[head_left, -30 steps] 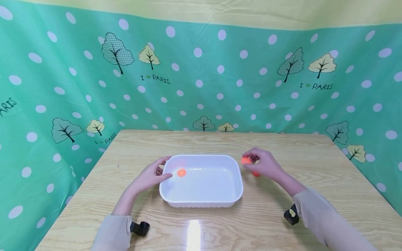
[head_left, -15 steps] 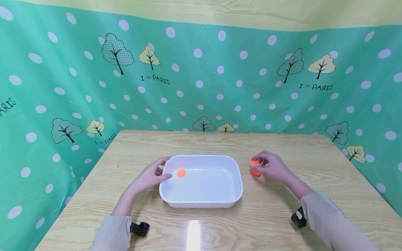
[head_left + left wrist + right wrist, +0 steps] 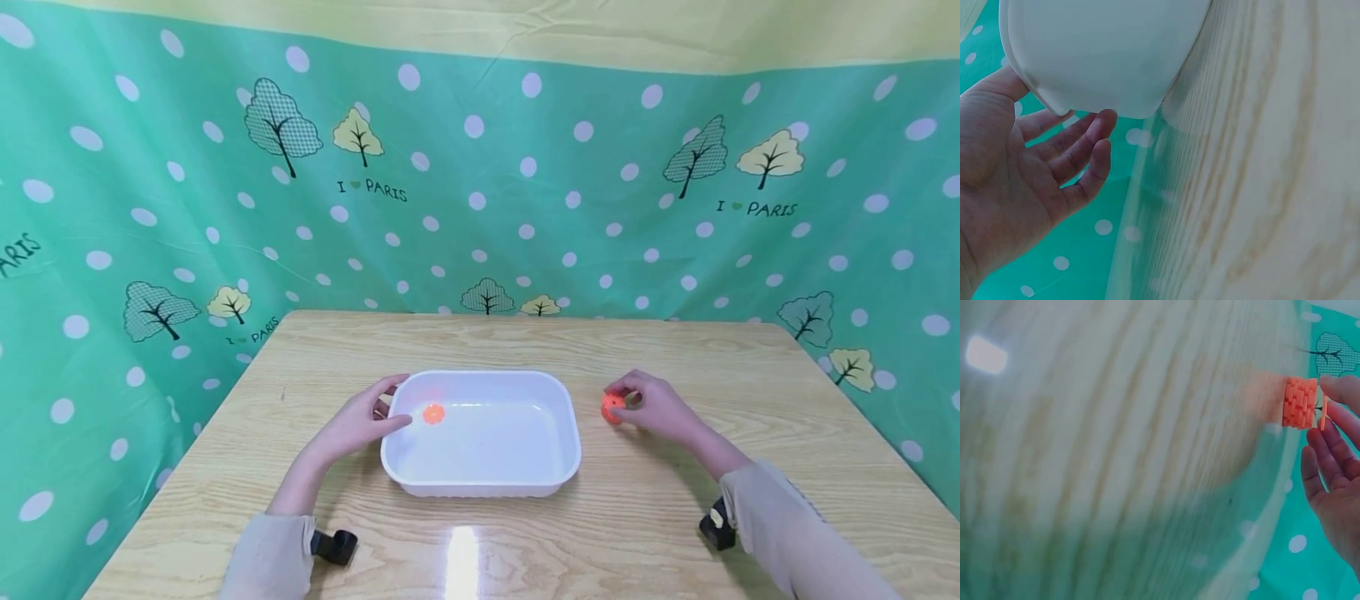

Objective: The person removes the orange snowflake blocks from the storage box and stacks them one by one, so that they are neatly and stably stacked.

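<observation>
A white plastic tub [image 3: 480,446] stands on the wooden table. My left hand [image 3: 367,423] holds its left end, thumb over the rim and fingers against the outer wall. Inside the tub lies an orange notched disc [image 3: 433,414], close to my left thumb. To the right of the tub, my right hand [image 3: 651,406] pinches a thin orange disc [image 3: 1324,412] by its edge. In the right wrist view this disc is held close over a short stack of orange notched discs [image 3: 1299,403], a narrow gap showing between them. From the head, hand and disc partly hide the stack.
The pale wooden table [image 3: 517,342] reaches back to a green polka-dot curtain [image 3: 480,183] printed with trees. A bright light reflection [image 3: 462,558] shows near the table's front. Black camera mounts [image 3: 335,547] sit at both wrists.
My right hand has moved right, away from the tub's side, and then lowered with the orange disc to the stack. My left hand and the tub have stayed still.
</observation>
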Demonstrator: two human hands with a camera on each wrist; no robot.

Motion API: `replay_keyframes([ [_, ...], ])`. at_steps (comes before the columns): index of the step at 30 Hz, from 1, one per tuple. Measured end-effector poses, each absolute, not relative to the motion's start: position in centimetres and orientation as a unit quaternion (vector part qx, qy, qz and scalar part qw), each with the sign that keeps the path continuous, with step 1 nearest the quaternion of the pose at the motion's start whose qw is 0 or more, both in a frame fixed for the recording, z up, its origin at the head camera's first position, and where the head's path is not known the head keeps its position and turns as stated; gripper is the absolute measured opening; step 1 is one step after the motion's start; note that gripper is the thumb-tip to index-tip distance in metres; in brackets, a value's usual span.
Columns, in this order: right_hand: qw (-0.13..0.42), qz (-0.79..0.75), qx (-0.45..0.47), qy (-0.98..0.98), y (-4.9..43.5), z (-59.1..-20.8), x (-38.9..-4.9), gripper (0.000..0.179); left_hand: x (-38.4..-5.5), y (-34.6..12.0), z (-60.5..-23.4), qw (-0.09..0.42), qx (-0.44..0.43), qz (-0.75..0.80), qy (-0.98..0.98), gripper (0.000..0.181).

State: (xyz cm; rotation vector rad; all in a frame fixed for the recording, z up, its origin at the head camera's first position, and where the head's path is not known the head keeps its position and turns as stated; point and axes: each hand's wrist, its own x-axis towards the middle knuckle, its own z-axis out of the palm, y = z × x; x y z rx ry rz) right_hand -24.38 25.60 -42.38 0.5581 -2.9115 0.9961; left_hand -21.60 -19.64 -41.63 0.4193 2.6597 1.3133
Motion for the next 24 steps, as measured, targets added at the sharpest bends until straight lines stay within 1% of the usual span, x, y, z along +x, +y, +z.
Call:
replay_keyframes([
  [6, -0.002, 0.318, 0.178, -0.931, 25.8, -42.6, -24.4, 0.033, -21.5, -19.6, -41.3, 0.072, 0.143, 0.439, 0.884, 0.068],
  [14, 0.004, 0.320, 0.188, -0.929, 25.7, -42.5, -24.2, 0.032, -21.4, -19.6, -41.3, 0.076, 0.138, 0.443, 0.882, 0.069],
  [20, -0.003, 0.319, 0.179, -0.931, 25.3, -42.0, -24.2, 0.035, -21.5, -19.6, -41.4, 0.075, 0.139, 0.442, 0.883, 0.069],
  [24, 0.004, 0.310, 0.181, -0.933, 24.8, -41.4, -24.4, 0.032, -21.5, -19.6, -41.4, 0.072, 0.141, 0.439, 0.884, 0.068],
])
